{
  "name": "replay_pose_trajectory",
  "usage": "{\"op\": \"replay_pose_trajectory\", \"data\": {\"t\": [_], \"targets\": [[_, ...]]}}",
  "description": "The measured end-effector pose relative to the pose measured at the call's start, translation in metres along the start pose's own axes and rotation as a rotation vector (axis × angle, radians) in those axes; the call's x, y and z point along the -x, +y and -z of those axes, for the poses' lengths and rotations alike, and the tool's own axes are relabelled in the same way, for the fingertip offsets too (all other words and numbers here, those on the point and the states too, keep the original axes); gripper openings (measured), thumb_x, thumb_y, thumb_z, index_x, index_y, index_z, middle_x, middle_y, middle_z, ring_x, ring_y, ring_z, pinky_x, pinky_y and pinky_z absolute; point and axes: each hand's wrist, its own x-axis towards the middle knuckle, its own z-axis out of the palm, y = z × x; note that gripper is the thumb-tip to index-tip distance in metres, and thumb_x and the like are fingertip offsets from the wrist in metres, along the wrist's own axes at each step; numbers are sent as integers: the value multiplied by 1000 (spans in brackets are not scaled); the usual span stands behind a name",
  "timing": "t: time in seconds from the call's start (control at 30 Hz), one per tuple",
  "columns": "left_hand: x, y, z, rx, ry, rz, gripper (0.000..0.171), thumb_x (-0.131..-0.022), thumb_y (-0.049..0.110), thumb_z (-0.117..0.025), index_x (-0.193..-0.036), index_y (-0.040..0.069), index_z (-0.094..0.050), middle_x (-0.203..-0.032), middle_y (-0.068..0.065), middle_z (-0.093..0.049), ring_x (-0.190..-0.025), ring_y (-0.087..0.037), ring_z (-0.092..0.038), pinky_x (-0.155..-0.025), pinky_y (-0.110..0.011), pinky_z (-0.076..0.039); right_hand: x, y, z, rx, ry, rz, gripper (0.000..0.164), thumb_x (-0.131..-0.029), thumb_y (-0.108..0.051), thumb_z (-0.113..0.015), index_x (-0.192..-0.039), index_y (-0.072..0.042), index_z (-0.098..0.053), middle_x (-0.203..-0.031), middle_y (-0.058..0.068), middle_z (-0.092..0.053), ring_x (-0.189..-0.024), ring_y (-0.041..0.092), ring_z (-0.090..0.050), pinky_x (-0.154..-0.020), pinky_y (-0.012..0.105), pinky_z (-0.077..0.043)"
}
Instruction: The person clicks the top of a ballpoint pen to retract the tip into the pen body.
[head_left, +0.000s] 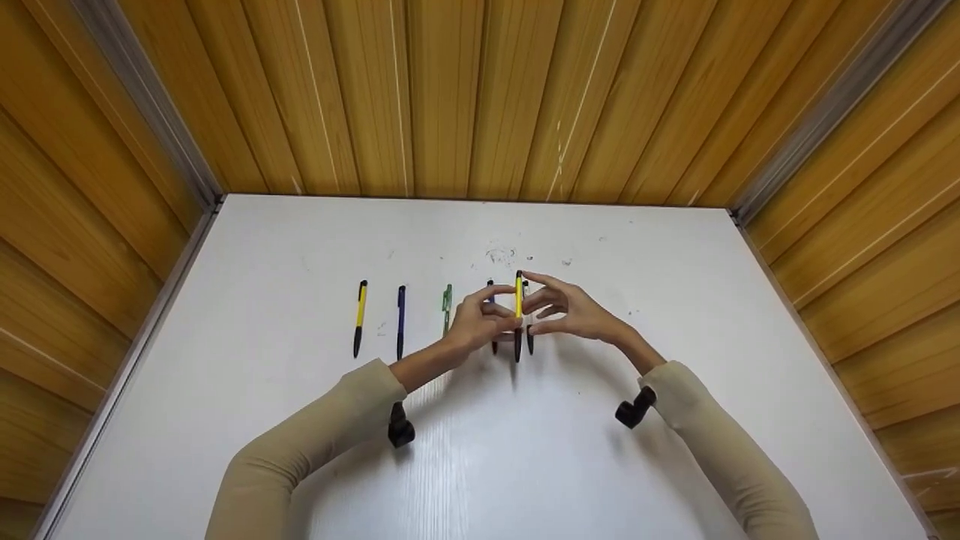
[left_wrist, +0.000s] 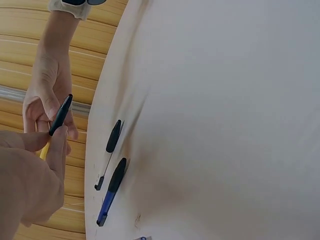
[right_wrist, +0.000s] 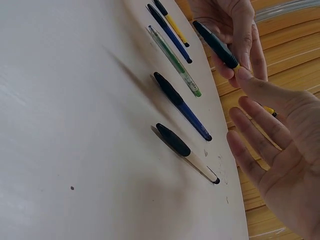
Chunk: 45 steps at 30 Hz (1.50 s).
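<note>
A yellow pen with a black grip [head_left: 518, 300] stands tip down above the table. My left hand [head_left: 480, 322] pinches it between thumb and fingers near the grip, as the left wrist view also shows. My right hand [head_left: 574, 311] is close on the other side, index fingertip at the pen's top end, its other fingers loosely spread beside the barrel. In the right wrist view the right thumb overlaps the pen. Behind the hands lie a blue pen with a black grip [right_wrist: 182, 107] and a white pen with a black grip [right_wrist: 192, 157], both partly hidden in the head view.
On the white table [head_left: 480, 450], a second yellow-and-black pen [head_left: 361, 315], a dark blue pen [head_left: 401, 319] and a green pen [head_left: 447, 304] lie in a row to the left. Wood-patterned panels [head_left: 442, 97] enclose the back and sides. Small dark marks dot the tabletop.
</note>
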Motion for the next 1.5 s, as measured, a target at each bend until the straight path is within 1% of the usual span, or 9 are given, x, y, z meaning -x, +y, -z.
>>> {"op": "replay_pose_trajectory", "data": {"t": [0.17, 0.3, 0.5, 0.6, 0.7, 1.03, 1.2, 1.3, 1.5], "targets": [[-7, 2, -3, -3, -5, 5, 54, -88, -5, -73, -139, 7, -59, -92, -11, -75, -86, -22, -77, -88, -46, -65, 4, 6, 7, -4, 31, -17, 84, -89, -4, -78, -159, -3, -31, -131, 27, -65, -123, 43, -62, -105, 53, -56], [-12, 2, -8, 36, -32, 18, 54, -88, -6, -72, -139, 7, -59, -88, -8, -75, -88, -23, -78, -85, -42, -66, 9, 12, 18, -30, 79, -56, 78, -91, -4, -76, -157, -2, -36, -133, 29, -64, -124, 44, -62, -103, 39, -59], [-18, 1, -16, 31, -64, 40, 54, -88, -7, -72, -139, 7, -58, -87, -5, -75, -88, -21, -77, -83, -38, -67, 23, 23, 38, -110, 207, -127, 64, -96, -10, -71, -153, -4, -44, -135, 28, -63, -118, 18, -69, -97, 20, -58], [-23, 0, -20, 25, -66, 49, 55, -88, -7, -71, -139, 7, -58, -86, -5, -74, -87, -19, -76, -82, -37, -67, 32, 29, 49, -157, 289, -162, 55, -100, -15, -67, -150, -3, -48, -133, 23, -65, -112, 8, -69, -95, 20, -60], [-29, -2, -23, 26, -60, 44, 55, -88, -8, -70, -139, 7, -58, -85, -4, -74, -86, -19, -76, -81, -36, -67, 39, 36, 59, -184, 344, -182, 49, -104, -21, -62, -148, -2, -51, -132, 23, -65, -111, 7, -69, -95, 22, -61], [-47, -7, -41, 13, -49, 22, 55, -85, -12, -71, -136, 4, -60, -90, -15, -76, -83, -21, -76, -78, -37, -67, 49, 48, 72, -204, 368, -205, 50, -106, -28, -56, -147, 1, -50, -132, 22, -66, -114, 11, -69, -98, 26, -60], [-53, -10, -57, -90, -16, 42, 58, -82, -13, -74, -136, 3, -61, -90, -16, -74, -81, -26, -77, -74, -32, -68, 53, 51, 76, -210, 398, -222, 51, -106, -29, -57, -146, 2, -50, -128, 15, -69, -111, 7, -69, -97, 24, -61], [-56, -12, -67, -209, 24, 35, 59, -81, -12, -76, -136, 2, -61, -92, -18, -75, -77, -25, -77, -68, -26, -66, 55, 53, 78, -215, 405, -223, 53, -105, -27, -59, -147, 2, -49, -130, 15, -69, -111, 6, -69, -96, 22, -60], [-62, -13, -84, -439, 50, 35, 56, -83, -4, -78, -137, 1, -62, -94, -17, -79, -73, -22, -77, -53, -14, -50, 59, 53, 79, -251, 426, -224, 58, -101, -19, -66, -148, 6, -45, -128, 9, -70, -110, 4, -69, -95, 21, -60]]}}
